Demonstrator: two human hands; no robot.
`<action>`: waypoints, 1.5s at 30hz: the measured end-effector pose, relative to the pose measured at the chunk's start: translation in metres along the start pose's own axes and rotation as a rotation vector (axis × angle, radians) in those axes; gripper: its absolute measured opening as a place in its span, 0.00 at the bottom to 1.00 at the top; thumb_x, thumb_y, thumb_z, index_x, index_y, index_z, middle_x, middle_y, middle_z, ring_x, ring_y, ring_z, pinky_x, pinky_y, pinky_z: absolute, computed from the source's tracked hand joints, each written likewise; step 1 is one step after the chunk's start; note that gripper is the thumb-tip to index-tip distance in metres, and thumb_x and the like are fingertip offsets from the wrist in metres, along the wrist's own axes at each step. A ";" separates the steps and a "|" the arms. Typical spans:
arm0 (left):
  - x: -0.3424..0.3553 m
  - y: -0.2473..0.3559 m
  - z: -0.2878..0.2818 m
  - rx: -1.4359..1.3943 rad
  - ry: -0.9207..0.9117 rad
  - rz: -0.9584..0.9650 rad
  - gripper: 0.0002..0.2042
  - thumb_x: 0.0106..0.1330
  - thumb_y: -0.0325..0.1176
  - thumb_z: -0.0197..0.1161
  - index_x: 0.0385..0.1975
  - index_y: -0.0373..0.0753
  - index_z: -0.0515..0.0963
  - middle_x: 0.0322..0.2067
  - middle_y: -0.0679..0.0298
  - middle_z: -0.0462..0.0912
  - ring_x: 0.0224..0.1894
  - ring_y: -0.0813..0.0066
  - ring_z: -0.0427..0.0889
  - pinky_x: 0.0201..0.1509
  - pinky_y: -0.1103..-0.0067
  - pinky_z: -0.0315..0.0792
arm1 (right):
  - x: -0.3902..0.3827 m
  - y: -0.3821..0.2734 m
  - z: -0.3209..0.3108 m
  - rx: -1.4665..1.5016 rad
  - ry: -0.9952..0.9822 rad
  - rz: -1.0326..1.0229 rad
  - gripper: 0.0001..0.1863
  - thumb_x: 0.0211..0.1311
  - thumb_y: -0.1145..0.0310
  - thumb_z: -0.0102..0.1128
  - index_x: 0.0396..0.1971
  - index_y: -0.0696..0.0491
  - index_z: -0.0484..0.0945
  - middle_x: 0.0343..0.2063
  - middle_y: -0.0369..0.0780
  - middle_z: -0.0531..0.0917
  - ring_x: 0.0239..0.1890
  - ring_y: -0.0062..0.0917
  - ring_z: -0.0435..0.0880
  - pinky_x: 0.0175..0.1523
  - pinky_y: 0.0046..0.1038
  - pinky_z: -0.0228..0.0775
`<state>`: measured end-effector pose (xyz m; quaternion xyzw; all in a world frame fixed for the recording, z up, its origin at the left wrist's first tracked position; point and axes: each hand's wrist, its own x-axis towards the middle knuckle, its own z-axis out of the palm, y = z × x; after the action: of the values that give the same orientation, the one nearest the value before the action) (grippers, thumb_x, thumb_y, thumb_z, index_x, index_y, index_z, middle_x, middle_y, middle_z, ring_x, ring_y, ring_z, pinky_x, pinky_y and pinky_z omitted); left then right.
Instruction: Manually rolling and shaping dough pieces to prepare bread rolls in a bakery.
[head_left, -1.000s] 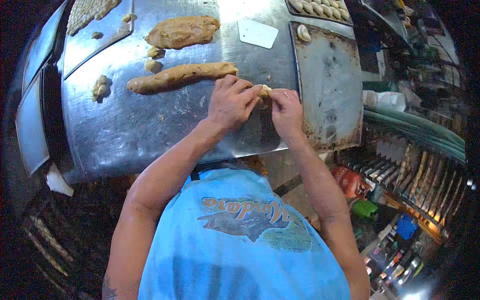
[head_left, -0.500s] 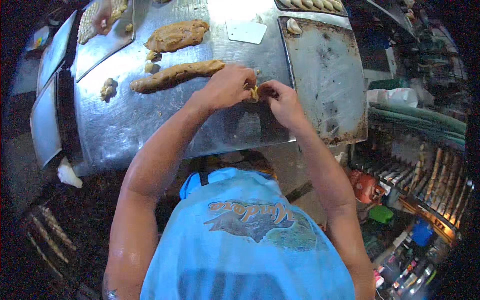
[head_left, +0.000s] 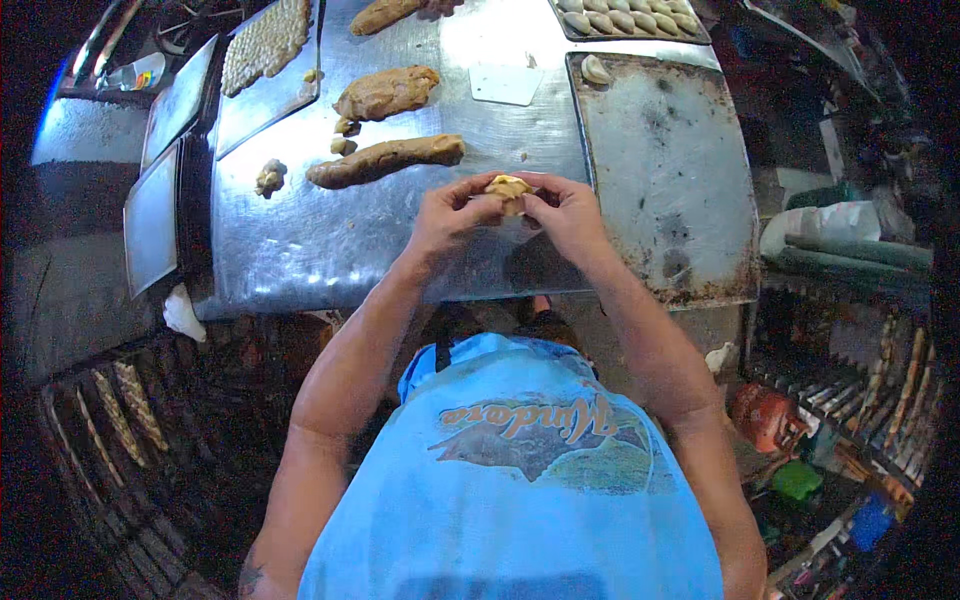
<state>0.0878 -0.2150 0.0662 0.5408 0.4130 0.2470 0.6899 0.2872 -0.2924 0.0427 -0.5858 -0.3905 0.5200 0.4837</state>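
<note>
**A:** Start with the big things. What fills the upper half of the frame?

**B:** The steel table (head_left: 300,250), running from centre left to upper centre. To its right lies a worn baking tray (head_left: 670,180), nearly bare, with one shaped piece (head_left: 595,69) in its top left corner. I'd judge it sits at the right hand's side so finished pieces can be laid there without a reach.

**A:** And the dough?

**B:** A long dough roll (head_left: 385,160) lies above and left of the hands, with a thicker dough lump (head_left: 385,92) above it and small scraps (head_left: 268,177) further left. A white scraper (head_left: 505,83) rests at upper centre. A filled tray of shaped pieces (head_left: 630,18) sits at the top edge, right of centre.

**A:** The hands themselves?

**B:** They meet at the centre of the frame, above the table's near edge. The left hand (head_left: 450,215) and right hand (head_left: 565,210) are both closed around a small dough piece (head_left: 508,188), fingertips pinching it from either side, lifted clear of the steel. Holding it up like that likely lets the fingers work round its edge.

**A:** What differs from a second ago?

**B:** Then the hands were low against the table, at the roll's right end. Now they are raised and drawn toward the body, and the piece shows more fully between the fingertips. The view has also tilted, so more of the top trays appears.
</note>
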 end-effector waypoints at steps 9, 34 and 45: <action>0.021 -0.023 -0.002 0.052 -0.009 -0.017 0.16 0.71 0.34 0.71 0.54 0.32 0.87 0.41 0.60 0.92 0.40 0.74 0.89 0.47 0.76 0.83 | -0.011 0.001 0.036 0.033 0.283 -0.007 0.18 0.70 0.71 0.67 0.58 0.57 0.87 0.41 0.39 0.92 0.37 0.18 0.85 0.42 0.26 0.80; 0.024 -0.028 -0.009 0.719 -0.040 0.650 0.37 0.61 0.22 0.68 0.75 0.45 0.69 0.48 0.51 0.84 0.51 0.53 0.85 0.59 0.63 0.79 | 0.017 -0.001 0.034 -0.665 0.109 -0.206 0.14 0.55 0.81 0.63 0.43 0.56 0.87 0.42 0.52 0.85 0.47 0.50 0.85 0.54 0.48 0.78; 0.001 -0.026 0.001 0.698 0.064 0.064 0.22 0.64 0.33 0.74 0.60 0.46 0.86 0.55 0.56 0.86 0.65 0.50 0.77 0.67 0.64 0.72 | 0.015 0.007 0.010 -0.769 -0.035 -0.200 0.11 0.62 0.69 0.70 0.45 0.50 0.90 0.44 0.49 0.85 0.51 0.48 0.85 0.56 0.44 0.77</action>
<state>0.0865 -0.2227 0.0408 0.7487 0.4768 0.1290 0.4422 0.2797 -0.2779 0.0328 -0.6743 -0.6199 0.2962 0.2707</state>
